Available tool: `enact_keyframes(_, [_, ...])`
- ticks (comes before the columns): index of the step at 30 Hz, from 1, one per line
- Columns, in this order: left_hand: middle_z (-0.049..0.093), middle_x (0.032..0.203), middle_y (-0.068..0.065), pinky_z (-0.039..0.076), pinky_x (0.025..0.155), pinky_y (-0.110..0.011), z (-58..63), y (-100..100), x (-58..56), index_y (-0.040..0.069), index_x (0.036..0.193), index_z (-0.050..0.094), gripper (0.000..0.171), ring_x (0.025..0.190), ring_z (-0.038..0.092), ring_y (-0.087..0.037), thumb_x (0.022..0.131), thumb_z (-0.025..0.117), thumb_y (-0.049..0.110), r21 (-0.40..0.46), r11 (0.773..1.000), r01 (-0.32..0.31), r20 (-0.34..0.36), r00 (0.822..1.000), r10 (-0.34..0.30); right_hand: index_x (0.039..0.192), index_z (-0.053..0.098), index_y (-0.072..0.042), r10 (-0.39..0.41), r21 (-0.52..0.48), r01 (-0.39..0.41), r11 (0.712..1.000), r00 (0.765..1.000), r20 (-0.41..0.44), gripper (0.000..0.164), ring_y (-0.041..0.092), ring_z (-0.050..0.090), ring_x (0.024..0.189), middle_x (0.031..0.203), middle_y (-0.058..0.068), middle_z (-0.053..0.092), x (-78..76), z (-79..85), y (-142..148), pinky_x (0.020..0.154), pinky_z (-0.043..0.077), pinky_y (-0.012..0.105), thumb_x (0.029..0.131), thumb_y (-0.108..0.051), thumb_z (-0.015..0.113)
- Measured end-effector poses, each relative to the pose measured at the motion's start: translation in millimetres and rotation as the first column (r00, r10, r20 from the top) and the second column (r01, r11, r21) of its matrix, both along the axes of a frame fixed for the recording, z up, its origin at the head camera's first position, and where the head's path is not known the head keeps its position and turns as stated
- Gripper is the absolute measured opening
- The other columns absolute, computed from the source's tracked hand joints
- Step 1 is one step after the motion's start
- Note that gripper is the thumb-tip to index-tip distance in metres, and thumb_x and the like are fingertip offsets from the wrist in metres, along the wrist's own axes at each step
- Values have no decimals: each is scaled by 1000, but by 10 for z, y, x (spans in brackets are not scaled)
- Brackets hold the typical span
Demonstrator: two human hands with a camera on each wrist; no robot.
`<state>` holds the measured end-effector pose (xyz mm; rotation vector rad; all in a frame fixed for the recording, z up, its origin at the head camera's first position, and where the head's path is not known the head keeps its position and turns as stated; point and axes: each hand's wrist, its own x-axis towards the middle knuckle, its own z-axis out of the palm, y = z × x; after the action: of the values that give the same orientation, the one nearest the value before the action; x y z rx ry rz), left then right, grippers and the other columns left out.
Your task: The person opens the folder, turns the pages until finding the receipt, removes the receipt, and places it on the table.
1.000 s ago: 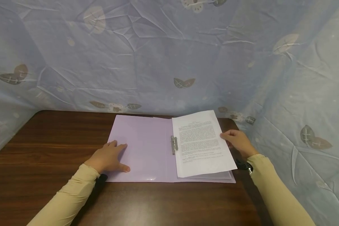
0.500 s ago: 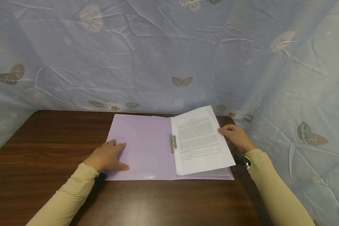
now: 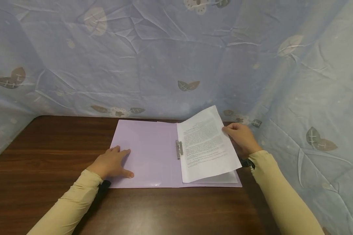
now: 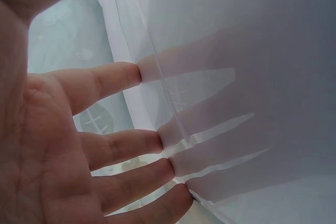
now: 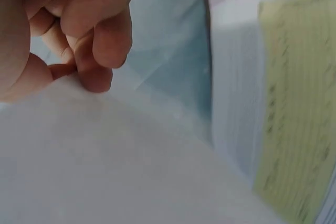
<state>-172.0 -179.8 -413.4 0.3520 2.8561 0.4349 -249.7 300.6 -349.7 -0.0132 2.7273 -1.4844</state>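
A lilac folder lies spread wide on the table, with a metal clip beside its spine. My left hand rests on the left cover, fingers spread and straight; the left wrist view shows its fingertips against the smooth surface. With thumb and fingers, my right hand pinches the right edge of a printed sheet, which is lifted and bowed above the right cover. Up close, the right wrist view shows the raised sheet's blank back. Below it lies a page with a yellow area bearing dark marks.
The dark wooden table runs in front of the folder and off to its left. A pale blue cloth with leaf patterns hangs behind the table and along its right side. A black watch band circles the right wrist.
My right hand has moved a little left and away from me, raising the sheet's right edge so the sheet curves more. The left hand has stayed on the cover.
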Motion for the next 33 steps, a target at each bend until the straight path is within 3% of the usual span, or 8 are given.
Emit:
enact_keyframes(5, [37,150,-43,38,102,-76,-17,6,-17,1,151,50,108,139,33,-64,69,88,61,-1,1000,-2,-2,1000,2,106,67,2,7,-6,-7,1000,1000,-3,33,21,59,64,68,3,55,31,124,-195,59,53,36,100,-31,66])
enact_keyframes(12, [37,151,-43,37,103,-76,-13,26,-23,1,151,50,107,140,33,-64,70,88,61,6,1000,-3,0,1000,3,107,67,4,55,-70,-58,996,998,-40,35,21,60,75,98,10,64,43,141,-405,66,54,33,101,-31,66])
enact_keyframes(17, [37,150,-43,37,103,-75,3,40,-15,1,150,50,106,139,33,-64,71,88,60,-4,1000,0,-7,1000,0,104,70,0,59,-38,-63,997,994,-93,33,20,58,83,96,6,64,8,115,-558,67,54,32,100,-32,67])
enact_keyframes(21, [37,150,-43,37,103,-75,16,53,-14,1,150,50,106,140,33,-64,71,88,60,0,1000,-3,-7,1000,3,107,71,1,62,-109,-72,991,994,-92,33,19,61,87,98,4,66,-23,80,-709,67,57,32,99,-31,68])
enact_keyframes(33, [35,152,-43,35,105,-76,16,86,-7,1,150,50,105,141,31,-64,71,89,58,14,1000,-12,-4,1000,12,100,72,-1,96,-274,-129,953,987,-130,23,15,59,79,86,-1,63,-16,-42,-1283,62,53,28,98,-24,71])
